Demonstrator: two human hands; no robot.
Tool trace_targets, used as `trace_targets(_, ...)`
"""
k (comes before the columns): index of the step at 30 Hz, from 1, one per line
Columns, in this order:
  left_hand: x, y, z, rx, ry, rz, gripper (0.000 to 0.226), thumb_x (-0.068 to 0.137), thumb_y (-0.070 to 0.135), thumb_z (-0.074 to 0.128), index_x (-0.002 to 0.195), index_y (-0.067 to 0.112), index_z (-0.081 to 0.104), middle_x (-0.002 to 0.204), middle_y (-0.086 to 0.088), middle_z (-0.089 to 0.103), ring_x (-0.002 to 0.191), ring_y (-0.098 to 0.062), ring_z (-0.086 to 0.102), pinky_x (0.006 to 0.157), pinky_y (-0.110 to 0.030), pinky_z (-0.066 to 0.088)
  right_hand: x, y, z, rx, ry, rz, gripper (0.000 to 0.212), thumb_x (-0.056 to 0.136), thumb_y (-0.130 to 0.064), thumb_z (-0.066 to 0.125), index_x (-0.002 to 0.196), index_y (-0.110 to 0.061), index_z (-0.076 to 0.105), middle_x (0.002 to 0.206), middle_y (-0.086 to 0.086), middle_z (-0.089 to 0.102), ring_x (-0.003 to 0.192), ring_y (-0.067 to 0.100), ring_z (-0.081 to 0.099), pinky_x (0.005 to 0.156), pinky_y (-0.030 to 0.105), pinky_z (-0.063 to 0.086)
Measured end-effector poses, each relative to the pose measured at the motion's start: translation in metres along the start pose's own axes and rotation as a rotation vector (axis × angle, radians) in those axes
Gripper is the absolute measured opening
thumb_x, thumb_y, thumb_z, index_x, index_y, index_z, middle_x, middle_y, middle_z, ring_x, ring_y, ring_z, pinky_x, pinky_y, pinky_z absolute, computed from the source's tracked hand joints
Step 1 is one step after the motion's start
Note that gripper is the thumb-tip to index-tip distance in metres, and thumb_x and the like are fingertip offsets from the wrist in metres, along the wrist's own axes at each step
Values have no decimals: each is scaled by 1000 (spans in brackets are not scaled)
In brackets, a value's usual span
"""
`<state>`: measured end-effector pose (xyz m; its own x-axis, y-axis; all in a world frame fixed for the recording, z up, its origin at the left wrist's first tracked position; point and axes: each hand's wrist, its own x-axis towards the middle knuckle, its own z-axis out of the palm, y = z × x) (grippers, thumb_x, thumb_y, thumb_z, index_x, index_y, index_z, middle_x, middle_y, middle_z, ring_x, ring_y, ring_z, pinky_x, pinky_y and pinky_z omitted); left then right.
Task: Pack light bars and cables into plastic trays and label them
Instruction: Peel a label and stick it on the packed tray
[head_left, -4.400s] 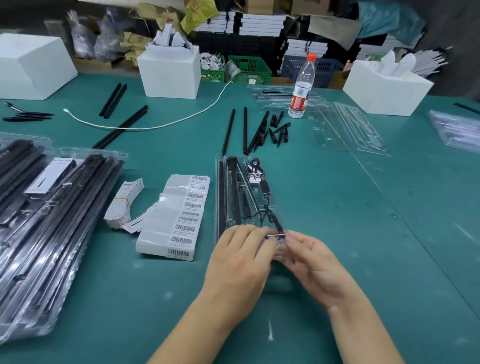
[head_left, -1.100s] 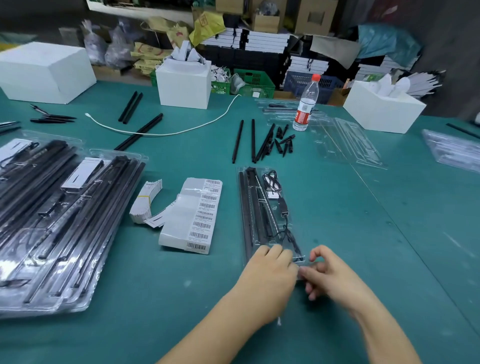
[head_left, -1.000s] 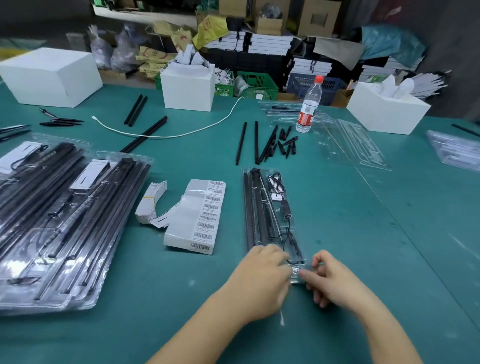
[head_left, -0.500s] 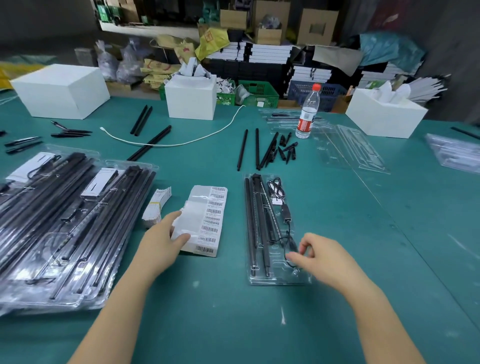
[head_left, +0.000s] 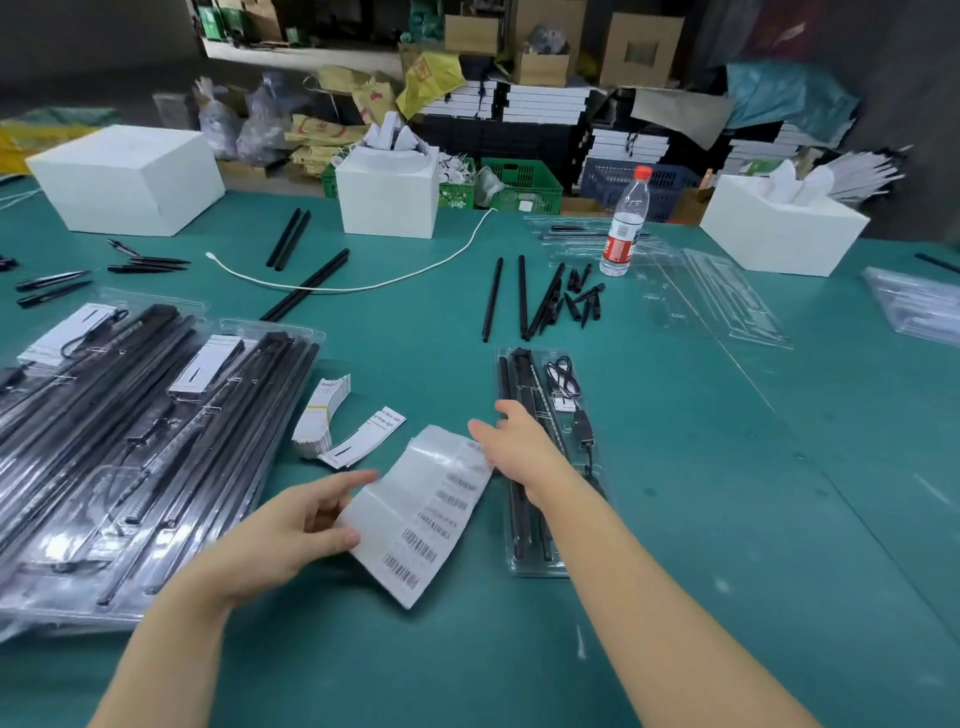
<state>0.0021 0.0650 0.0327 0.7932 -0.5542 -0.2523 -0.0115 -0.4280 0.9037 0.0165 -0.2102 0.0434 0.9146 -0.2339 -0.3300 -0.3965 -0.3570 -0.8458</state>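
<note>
My left hand (head_left: 306, 525) grips the near left edge of a white barcode label sheet (head_left: 421, 525), thumb on top, and holds it lifted and tilted above the green table. My right hand (head_left: 514, 441) reaches across with fairly straight fingers and touches the sheet's far right corner. Under my right forearm lies a clear plastic tray (head_left: 535, 569) with black light bars (head_left: 519, 374) and a coiled black cable (head_left: 563, 376) in it.
Stacks of filled trays (head_left: 130, 441) cover the left side. A bundle of small tags (head_left: 322, 415) lies next to the sheet. Loose black bars and spikes (head_left: 540, 301), a water bottle (head_left: 623, 228), empty clear trays (head_left: 717, 291) and white boxes (head_left: 387, 192) stand farther back.
My left hand has picked the label sheet up off the table and tilted it. My right hand left the tray's near end and moved left onto the sheet's far corner.
</note>
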Motion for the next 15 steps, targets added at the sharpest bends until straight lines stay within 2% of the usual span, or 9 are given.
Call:
trace_targets(2,-2,-1,-4,87,28,-2,52,93,-6,62,134,27,57,120,3,71,114,-17,65,105,-39,49,7,-1,3,-309,-54,-92,57,99,-35,54,151,-19,37,149,4,47,125,22,51,97,33,43)
trace_targets(4,0,0,-7,218,84,-22,56,92,-1,61,123,46,60,109,9,73,102,-11,67,102,-34,50,12,-2,6,-649,-105,-184,54,96,-33,57,146,-19,43,137,6,56,132,26,43,99,39,45)
trace_targets(6,4,3,-9,355,62,-76,63,88,6,58,108,67,56,94,18,70,82,-3,65,82,-18,51,14,-2,8,-853,-112,-231,59,88,-38,67,140,-17,46,124,7,60,126,27,41,94,42,46)
trace_targets(7,6,4,-8,414,28,-111,65,86,9,55,105,70,52,90,25,68,76,1,63,71,-12,49,14,-2,10,-912,-109,-246,61,85,-41,70,137,-17,48,120,7,60,122,27,42,92,42,47)
trace_targets(8,8,5,-7,453,0,-142,62,85,11,54,108,68,50,88,29,66,76,4,63,67,-10,47,13,-2,11,-945,-100,-262,62,84,-42,72,135,-16,49,118,6,59,119,26,42,90,42,48)
trace_targets(10,15,9,-2,500,5,-203,58,87,15,50,130,53,46,101,25,68,89,4,62,77,-14,47,14,1,13,-922,-65,-284,58,84,-37,73,134,-17,50,110,3,59,117,25,44,87,40,49)
trace_targets(12,25,17,2,596,82,-269,55,92,19,44,145,35,41,123,8,63,108,-12,60,89,-27,46,14,3,13,-768,-13,-282,48,88,-26,69,133,-21,53,96,-6,52,112,23,47,86,39,49)
trace_targets(13,30,21,4,669,137,-291,49,93,21,41,141,31,45,121,2,62,109,-18,59,89,-30,47,13,3,12,-675,18,-281,42,89,-22,67,130,-22,55,92,-8,49,109,21,50,86,39,49)
trace_targets(15,39,35,7,862,300,-275,25,95,24,39,115,24,54,108,0,63,102,-22,61,78,-32,47,13,1,8,-548,52,-303,32,89,-20,66,121,-23,62,98,-4,59,103,18,55,85,38,51)
